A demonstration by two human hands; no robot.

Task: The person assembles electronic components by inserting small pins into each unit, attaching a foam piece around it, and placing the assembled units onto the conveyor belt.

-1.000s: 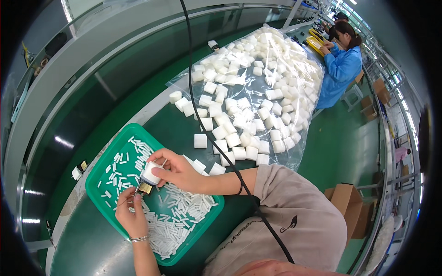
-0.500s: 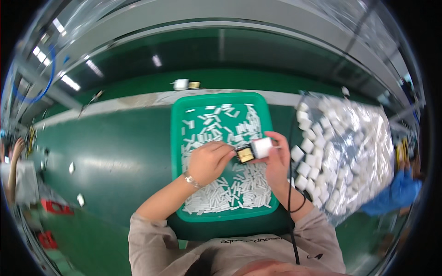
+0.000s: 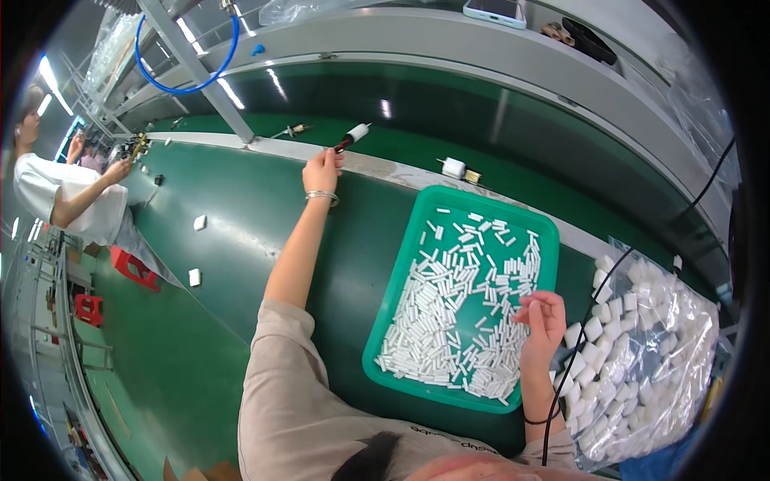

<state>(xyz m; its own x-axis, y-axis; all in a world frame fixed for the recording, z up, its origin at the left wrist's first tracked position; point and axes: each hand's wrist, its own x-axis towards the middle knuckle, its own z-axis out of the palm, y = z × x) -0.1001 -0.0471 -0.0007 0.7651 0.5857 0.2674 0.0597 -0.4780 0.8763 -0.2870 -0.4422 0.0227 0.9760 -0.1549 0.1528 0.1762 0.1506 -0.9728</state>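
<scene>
My left hand (image 3: 323,171) is stretched out to the far edge of the bench, its fingers closed on the dark end of a white-cased electronic part (image 3: 358,132). Red and black show at that end, and the white end points away over the dark green strip beyond the bench. My right hand (image 3: 544,325) hovers at the right side of a green tray (image 3: 391,317). Its fingers are loosely bent and apart, with nothing visible in them. Many small white rods (image 3: 425,329) lie scattered and heaped inside the tray.
Right of the tray lies a clear plastic bag (image 3: 682,337) of white block-shaped pieces (image 3: 593,353). A similar white part (image 3: 454,168) and another part (image 3: 298,128) rest beyond the pale edge. A black cable (image 3: 577,341) crosses near my right wrist. A co-worker (image 3: 72,192) sits far left.
Both hands were together over the tray around the white part with its gold-and-black end. My left hand has carried a part far left and away; my right hand has let go. The view has swung left.
</scene>
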